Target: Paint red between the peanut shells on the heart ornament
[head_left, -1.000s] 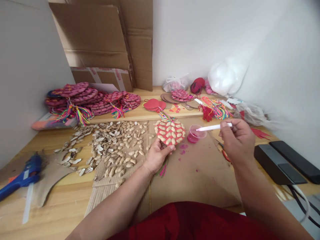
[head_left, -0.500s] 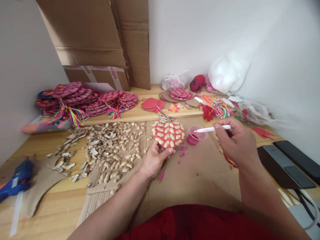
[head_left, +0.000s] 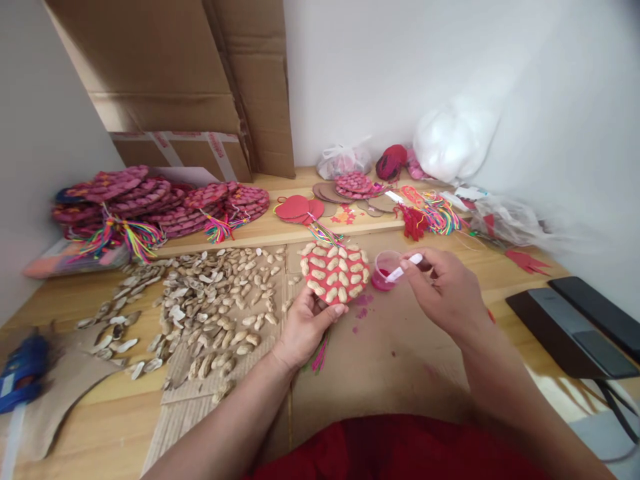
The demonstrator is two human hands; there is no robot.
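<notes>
Red shows between the peanut rows on a round disc (head_left: 334, 273) near the middle of the frame; I see the left hand (head_left: 307, 327) gripping its lower edge, thumb in front. To the right of it, the right hand (head_left: 447, 293) pinches a white pen (head_left: 396, 273) between thumb and fingers. The pen's long axis slants from upper right to lower left, its tip over or inside a clear cup (head_left: 384, 272) of pink liquid; from my end I cannot tell whether it touches the liquid. The cup stands just beside the disc's right edge, between the two hands, so from the right hand the disc lies to the left, beyond the cup. Beneath is a cardboard sheet (head_left: 390, 383). Farther out, loose peanuts (head_left: 225, 307) spread across the left of the frame, a blue glue gun (head_left: 23, 373) sits at the left edge, and tassels (head_left: 445, 215) lie on the table (head_left: 110, 427), upper right.
</notes>
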